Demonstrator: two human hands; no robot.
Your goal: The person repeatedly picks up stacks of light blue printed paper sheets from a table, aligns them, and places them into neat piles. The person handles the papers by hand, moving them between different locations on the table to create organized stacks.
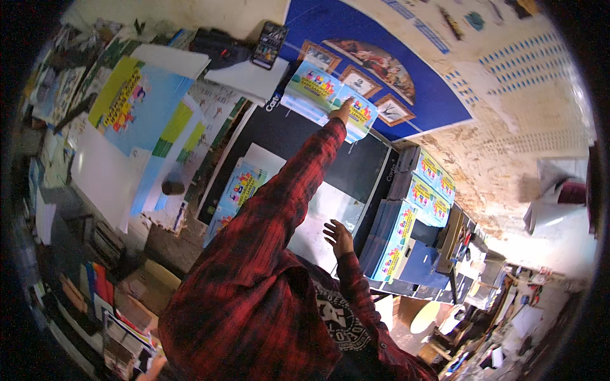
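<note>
The left hand (pixel 342 112), at upper centre of the frame, reaches far out on a red plaid sleeve (pixel 298 184); its grip is closed on the lower edge of a light-blue printed sheet (pixel 359 114). That sheet lies with its long axis running from upper left to lower right, overlapping a second sheet (pixel 311 86) just beside it, both at the far edge of the black printer top (pixel 286 136). The right hand (pixel 338 237), at centre frame, hovers with fingers apart over the pale printer bed (pixel 318 209), holding nothing. Stacked prints (pixel 397 238) crowd the right edge.
</note>
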